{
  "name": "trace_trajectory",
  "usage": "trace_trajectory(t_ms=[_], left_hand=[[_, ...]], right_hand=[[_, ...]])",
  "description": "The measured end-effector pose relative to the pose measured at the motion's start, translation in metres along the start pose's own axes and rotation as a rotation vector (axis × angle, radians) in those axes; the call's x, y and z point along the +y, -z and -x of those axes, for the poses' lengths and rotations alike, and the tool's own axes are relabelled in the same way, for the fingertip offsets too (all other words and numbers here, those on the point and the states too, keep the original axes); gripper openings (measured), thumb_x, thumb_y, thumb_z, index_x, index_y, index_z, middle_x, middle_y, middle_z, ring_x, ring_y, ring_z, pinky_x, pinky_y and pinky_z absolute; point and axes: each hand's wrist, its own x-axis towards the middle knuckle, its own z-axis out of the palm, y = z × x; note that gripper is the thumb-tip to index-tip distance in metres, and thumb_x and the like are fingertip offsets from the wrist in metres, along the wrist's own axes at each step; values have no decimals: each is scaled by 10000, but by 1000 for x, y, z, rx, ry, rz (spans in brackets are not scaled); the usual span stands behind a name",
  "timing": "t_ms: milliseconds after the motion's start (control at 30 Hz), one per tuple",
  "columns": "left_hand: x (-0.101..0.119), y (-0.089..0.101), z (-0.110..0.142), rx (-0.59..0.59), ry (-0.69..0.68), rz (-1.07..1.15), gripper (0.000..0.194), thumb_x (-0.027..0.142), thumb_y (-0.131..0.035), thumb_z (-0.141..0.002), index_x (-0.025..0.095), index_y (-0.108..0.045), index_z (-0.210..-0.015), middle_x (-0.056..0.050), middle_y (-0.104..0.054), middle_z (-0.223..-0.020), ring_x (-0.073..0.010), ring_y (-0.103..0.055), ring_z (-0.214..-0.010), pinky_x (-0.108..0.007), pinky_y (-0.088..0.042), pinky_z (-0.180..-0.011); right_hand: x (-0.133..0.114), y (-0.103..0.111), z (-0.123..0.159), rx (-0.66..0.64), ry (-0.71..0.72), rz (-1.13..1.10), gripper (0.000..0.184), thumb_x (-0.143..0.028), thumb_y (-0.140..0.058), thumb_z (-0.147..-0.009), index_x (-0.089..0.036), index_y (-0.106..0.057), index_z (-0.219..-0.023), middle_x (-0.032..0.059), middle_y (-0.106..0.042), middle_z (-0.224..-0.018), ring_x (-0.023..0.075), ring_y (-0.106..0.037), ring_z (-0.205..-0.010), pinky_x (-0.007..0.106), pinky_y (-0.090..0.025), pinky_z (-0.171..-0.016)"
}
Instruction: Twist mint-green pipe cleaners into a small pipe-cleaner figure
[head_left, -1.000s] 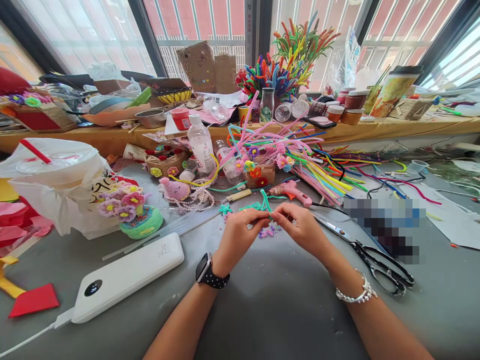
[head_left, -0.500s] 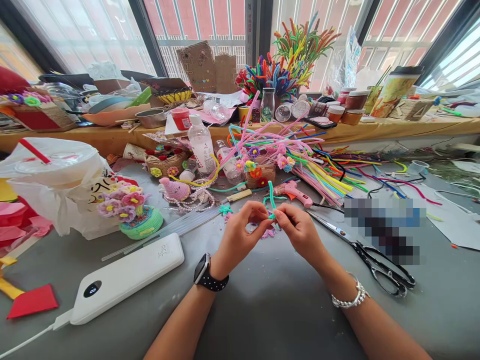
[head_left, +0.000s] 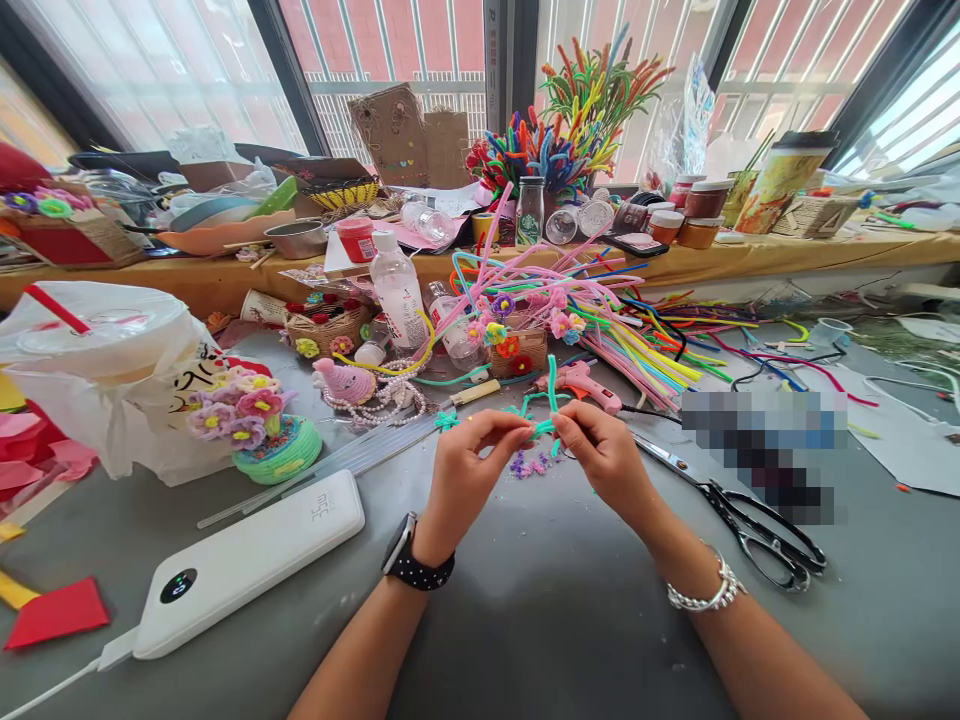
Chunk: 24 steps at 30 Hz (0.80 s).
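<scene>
While the left hand (head_left: 469,463) pinches a teal pipe cleaner (head_left: 553,382) between closed fingers, the right hand (head_left: 609,455) grips it likewise. A pink glue gun (head_left: 583,382) lies beyond.

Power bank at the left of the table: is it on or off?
On: lit marks glow on the dark round display of the white power bank, though I cannot read them clearly.
</scene>
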Motion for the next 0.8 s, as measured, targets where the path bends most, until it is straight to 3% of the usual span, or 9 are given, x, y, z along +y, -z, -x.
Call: trace_trajectory(t_ms=[133, 233, 500, 667, 800], left_hand=[[-2, -1, -3, -101, 259, 288, 178, 287, -612, -709, 131, -629, -793, -33, -684, -686, -147, -650, -612, -253, -532, -609], [-2, -2, -4, -100, 314, 310, 165, 269, -644, -678, 124, -641, -755, -26, -680, -634, -143, -646, -602, -243, -526, -600], [0, 2, -4, -111, 258, 193, 159, 243, -641, -673, 132, -689, -777, -38, -686, -695, -133, -622, -630, -218, -503, -595], [2, 3, -4, -71, 204, 164, 130, 249, -620, -688, 132, -671, -715, -24, -662, -638, -117, -595, -569, -206, -494, -550], [2, 0, -2, 1, 133, 76, 124, 245, -600, -706, 129, -635, -683, -23, -646, -619, -120, -597, -548, -207, -495, -535]], right_hand=[[0, -1, 0, 1, 20, 22, 245, -331, -405, -847, -178, -485, -673, -25, -420, -573, 101, -376, -514, 225, -292, -481], [-1, 0, -1, -16, 39, 47, 228, -314, -417, -839, -173, -488, -674, -22, -427, -585, 103, -382, -528, 225, -296, -496], [1, 7, -5, -291, -67, -81, 313, -372, -419, -821, -176, -409, -578, -45, -332, -538, 84, -313, -500, 214, -244, -452], [1, 2, -1, -275, -155, -285, 304, -406, -436, -812, -169, -466, -623, -39, -366, -551, 84, -324, -505, 211, -259, -457], [3, -9, 2, -182, -215, -395, 333, -438, -445, -800, -170, -451, -603, -36, -356, -551, 83, -325, -498, 213, -268, -450]])
